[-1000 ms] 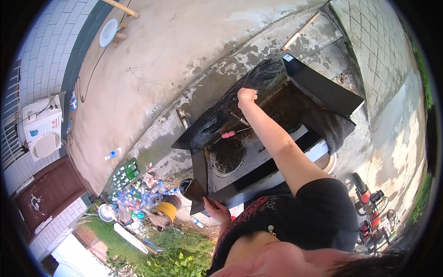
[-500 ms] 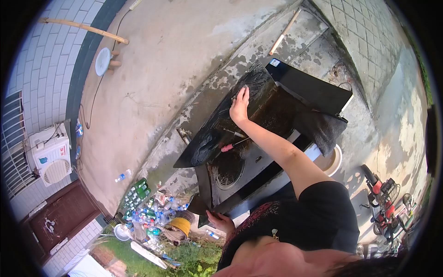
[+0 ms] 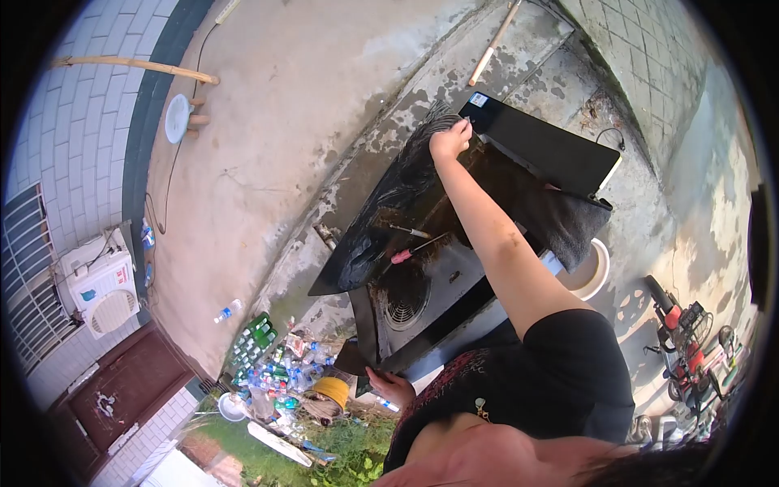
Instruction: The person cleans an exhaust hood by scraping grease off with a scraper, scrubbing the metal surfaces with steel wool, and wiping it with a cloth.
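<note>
Streaky black-grey panel [image 3: 389, 203] under right hand [image 3: 450, 140]; plain black panel [image 3: 540, 142] just beside it, label [image 3: 479, 99] white and blue. Between hands, screwdriver handle [image 3: 401, 256] pinkish red. Near left hand [image 3: 391, 387], bucket [image 3: 331, 393] yellow, bottles [image 3: 256, 339] farther off green. Below right hand, shirt [image 3: 576, 357] black, chest pattern [image 3: 442, 384] pink.

AC unit [image 3: 101, 284] nr barred window [image 3: 34, 268] & brown door [image 3: 134, 394]. Stool [image 3: 178, 118] w/ pale round top. Green bottles [image 3: 255, 338] nr yellow tub [image 3: 332, 391], w/ plants [image 3: 345, 445] close by. Red/blk bike [image 3: 686, 345] on pavement.
</note>
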A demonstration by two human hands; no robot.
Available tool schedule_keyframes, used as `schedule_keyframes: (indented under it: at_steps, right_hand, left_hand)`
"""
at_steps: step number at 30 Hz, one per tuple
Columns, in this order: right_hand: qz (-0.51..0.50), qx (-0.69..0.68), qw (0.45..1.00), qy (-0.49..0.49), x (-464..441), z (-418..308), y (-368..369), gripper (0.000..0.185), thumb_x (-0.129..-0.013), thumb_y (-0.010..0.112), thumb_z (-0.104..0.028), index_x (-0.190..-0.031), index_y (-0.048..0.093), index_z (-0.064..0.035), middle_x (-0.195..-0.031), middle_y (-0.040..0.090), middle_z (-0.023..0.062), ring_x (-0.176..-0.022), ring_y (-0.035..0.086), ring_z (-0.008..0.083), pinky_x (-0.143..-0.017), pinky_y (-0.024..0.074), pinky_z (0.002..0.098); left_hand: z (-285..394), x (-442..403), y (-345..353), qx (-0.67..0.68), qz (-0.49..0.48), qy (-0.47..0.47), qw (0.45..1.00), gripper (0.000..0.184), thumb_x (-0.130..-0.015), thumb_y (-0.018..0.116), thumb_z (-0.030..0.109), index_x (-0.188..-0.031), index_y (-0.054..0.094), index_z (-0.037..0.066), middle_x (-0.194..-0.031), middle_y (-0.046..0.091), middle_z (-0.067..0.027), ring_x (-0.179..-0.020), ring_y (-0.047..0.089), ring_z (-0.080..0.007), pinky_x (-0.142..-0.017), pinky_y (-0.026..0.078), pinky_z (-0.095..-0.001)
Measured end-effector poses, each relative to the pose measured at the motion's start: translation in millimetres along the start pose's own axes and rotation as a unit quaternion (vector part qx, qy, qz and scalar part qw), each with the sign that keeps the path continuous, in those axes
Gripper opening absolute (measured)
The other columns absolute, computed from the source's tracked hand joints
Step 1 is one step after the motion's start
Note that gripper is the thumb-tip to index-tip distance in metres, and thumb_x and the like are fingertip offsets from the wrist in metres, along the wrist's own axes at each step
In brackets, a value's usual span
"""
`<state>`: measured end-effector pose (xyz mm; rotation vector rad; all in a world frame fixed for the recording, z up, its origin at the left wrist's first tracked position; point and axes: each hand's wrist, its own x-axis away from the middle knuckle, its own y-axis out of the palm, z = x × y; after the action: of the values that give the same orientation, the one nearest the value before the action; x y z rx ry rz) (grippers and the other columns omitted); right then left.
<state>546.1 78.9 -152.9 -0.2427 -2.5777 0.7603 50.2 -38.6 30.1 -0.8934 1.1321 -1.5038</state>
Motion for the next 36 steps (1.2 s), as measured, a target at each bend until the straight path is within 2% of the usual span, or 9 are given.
schedule_keyframes:
  at_steps: [2, 6, 8, 11, 16, 18, 23, 28, 36]
  right_hand:
    - [-0.057, 0.008, 0.995, 0.084, 0, -4, -9, 0.064, -0.077, 0.049, -0.005, -0.135, 0.022, 0.0035, -0.142, 0.016, 0.0213, -0.123, 0.025, 0.0434, -0.104, 0.0254, 0.042]
    - [-0.098, 0.017, 0.975, -0.199, 37, 2, -7, 0.064, -0.078, 0.049, -0.002, -0.135, 0.02, 0.0043, -0.141, 0.013, 0.0259, -0.123, 0.023, 0.046, -0.104, 0.0232, 0.0447]
    - [-0.012, 0.025, 0.984, -0.175, 2, 11, 0, 0.065, -0.077, 0.048, -0.001, -0.135, 0.02, 0.0032, -0.14, 0.017, 0.0235, -0.122, 0.026, 0.0446, -0.103, 0.0261, 0.0428]
    - [-0.074, -0.051, 0.991, 0.101, -31, 18, -4, 0.065, -0.076, 0.048, -0.003, -0.135, 0.021, 0.0034, -0.14, 0.02, 0.0205, -0.122, 0.029, 0.0404, -0.103, 0.0261, 0.0412]
    - [-0.023, -0.012, 0.97, -0.243, -7, 2, -17, 0.057, -0.079, 0.047, 0.003, -0.133, 0.028, 0.0044, -0.138, 0.024, 0.0224, -0.124, 0.027, 0.042, -0.104, 0.0241, 0.0434]
    - [0.052, 0.008, 0.973, -0.226, 3, -8, -7, 0.056, -0.079, 0.046, 0.004, -0.132, 0.029, 0.0036, -0.138, 0.025, 0.021, -0.123, 0.026, 0.0429, -0.104, 0.0232, 0.0452]
    - [-0.121, 0.015, 0.937, -0.326, 110, 3, -10, 0.071, -0.073, 0.046, 0.011, -0.137, 0.018, 0.0, -0.145, 0.012, 0.018, -0.127, 0.018, 0.0446, -0.107, 0.0192, 0.0472]
    - [-0.131, 0.019, 0.872, -0.471, 72, -8, -58, 0.047, -0.072, 0.054, 0.002, -0.118, 0.051, -0.0048, -0.127, 0.042, 0.0145, -0.111, 0.04, 0.0355, -0.097, 0.0339, 0.0411]
    - [-0.184, 0.237, 0.812, -0.5, 55, -43, -51, 0.032, -0.067, 0.057, -0.017, -0.098, 0.062, -0.0073, -0.106, 0.056, 0.0073, -0.093, 0.049, 0.0323, -0.078, 0.047, 0.039]
  left_hand:
    - [7, -2, -1, -0.004, -0.005, -0.009, 1.0, 0.048, -0.084, 0.047, 0.003, -0.131, 0.037, 0.002, -0.111, 0.048, -0.024, -0.098, 0.05, -0.0385, -0.083, 0.042, -0.0431]
    - [-11, 0, 5, -0.016, 0.0, 0.015, 1.0, 0.048, -0.085, 0.047, 0.006, -0.131, 0.037, 0.002, -0.111, 0.048, -0.0248, -0.098, 0.049, -0.0408, -0.082, 0.041, -0.0447]
    - [-7, 2, 0, -0.024, -0.007, 0.006, 1.0, 0.048, -0.085, 0.048, 0.007, -0.131, 0.038, 0.002, -0.109, 0.048, -0.0248, -0.096, 0.049, -0.0412, -0.081, 0.041, -0.0454]
    - [-6, -1, 4, -0.027, 0.008, 0.017, 0.999, 0.048, -0.084, 0.048, 0.007, -0.131, 0.037, 0.003, -0.106, 0.048, -0.0247, -0.095, 0.05, -0.0411, -0.08, 0.042, -0.0456]
    - [6, -3, -1, -0.036, 0.001, 0.014, 0.999, 0.049, -0.084, 0.047, 0.008, -0.132, 0.036, 0.003, -0.11, 0.047, -0.0245, -0.097, 0.05, -0.0411, -0.082, 0.041, -0.0456]
    - [-1, -1, 2, -0.01, 0.008, 0.003, 1.0, 0.05, -0.084, 0.046, 0.009, -0.132, 0.036, 0.003, -0.11, 0.047, -0.0247, -0.097, 0.049, -0.0419, -0.083, 0.041, -0.046]
    - [3, 0, 2, -0.013, 0.0, -0.022, 1.0, 0.05, -0.084, 0.046, 0.008, -0.132, 0.036, 0.003, -0.109, 0.048, -0.0244, -0.095, 0.049, -0.0424, -0.083, 0.04, -0.0459]
    - [-10, 0, 7, 0.031, 0.031, 0.017, 0.999, 0.046, -0.085, 0.046, 0.009, -0.13, 0.038, 0.002, -0.104, 0.049, -0.024, -0.094, 0.049, -0.0422, -0.08, 0.04, -0.0469]
    - [-9, -1, 5, 0.056, 0.041, 0.007, 0.998, 0.044, -0.085, 0.047, 0.008, -0.128, 0.04, 0.0, -0.102, 0.052, -0.024, -0.087, 0.053, -0.0413, -0.073, 0.045, -0.0437]
